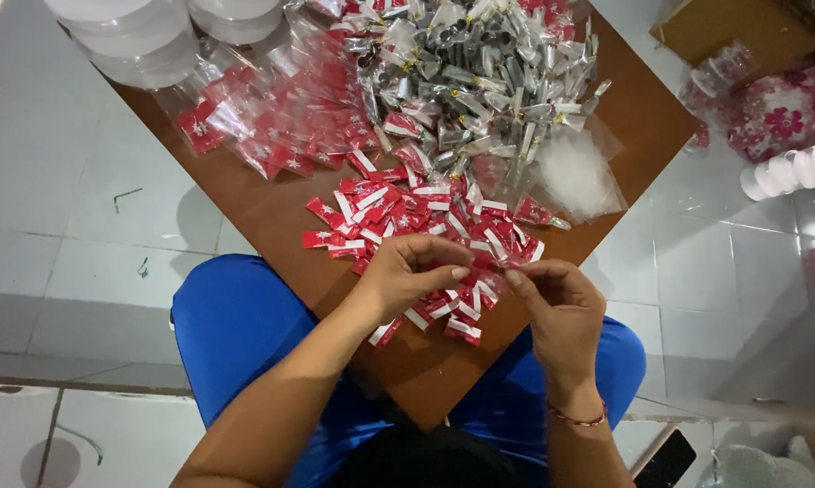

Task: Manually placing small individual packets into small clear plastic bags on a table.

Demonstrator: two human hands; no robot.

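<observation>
On the brown counter across our lap we've got a big heap of silvery wrapped pieces, then flat red-and-white packets spread nearer us. We're mid-step on one small red packet, held just above that spread. Left hand and right hand both pinch it, fingers closed on its ends. It looks thin, crinkly and glossy, so next probably needs a careful fingertip fold.

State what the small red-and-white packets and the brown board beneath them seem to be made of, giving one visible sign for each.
Small red-and-white packets: probably thin glossy plastic film, since they crinkle and glint. Brown board: apparently smooth wood or laminate, flat with an even matt-brown face; which one cannot be told.
</observation>
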